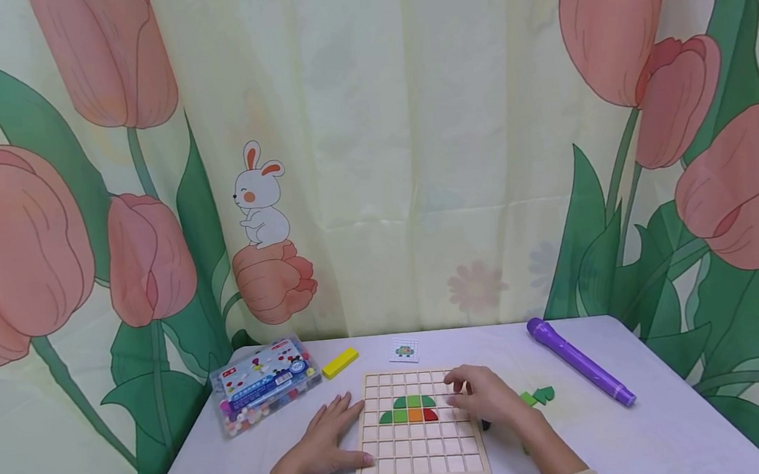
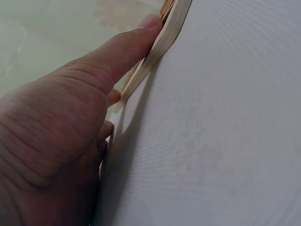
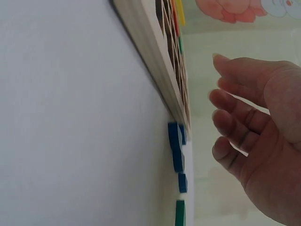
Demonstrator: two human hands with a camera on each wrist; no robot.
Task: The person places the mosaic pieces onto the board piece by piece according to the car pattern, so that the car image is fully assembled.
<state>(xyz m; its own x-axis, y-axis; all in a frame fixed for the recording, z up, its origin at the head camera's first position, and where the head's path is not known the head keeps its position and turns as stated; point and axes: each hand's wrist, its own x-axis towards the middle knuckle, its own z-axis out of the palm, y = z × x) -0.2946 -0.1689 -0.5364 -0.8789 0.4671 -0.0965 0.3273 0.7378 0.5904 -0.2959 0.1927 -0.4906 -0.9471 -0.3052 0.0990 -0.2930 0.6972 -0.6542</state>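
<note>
A wooden grid board (image 1: 422, 469) lies on the table, with green tiles (image 1: 400, 416), an orange tile (image 1: 415, 415) and a red tile (image 1: 430, 415) in two adjoining rows. My left hand (image 1: 327, 439) is spread along its left side, the thumb (image 2: 136, 40) resting on the rim near the front corner. Over the board's right part hovers my right hand (image 1: 486, 398), its fingers loosely bent. No object shows between the fingers (image 3: 235, 103) in the right wrist view. Beyond the board lies a small card (image 1: 403, 350) with a printed grid and coloured figure.
Loose green tiles (image 1: 545, 395) lie right of the board, partly behind the right hand; blue tiles (image 3: 175, 146) show by the board's edge. A clear lidded box (image 1: 267, 381) of colourful pieces and a yellow block (image 1: 340, 363) stand left. A purple stick (image 1: 580, 362) lies at right.
</note>
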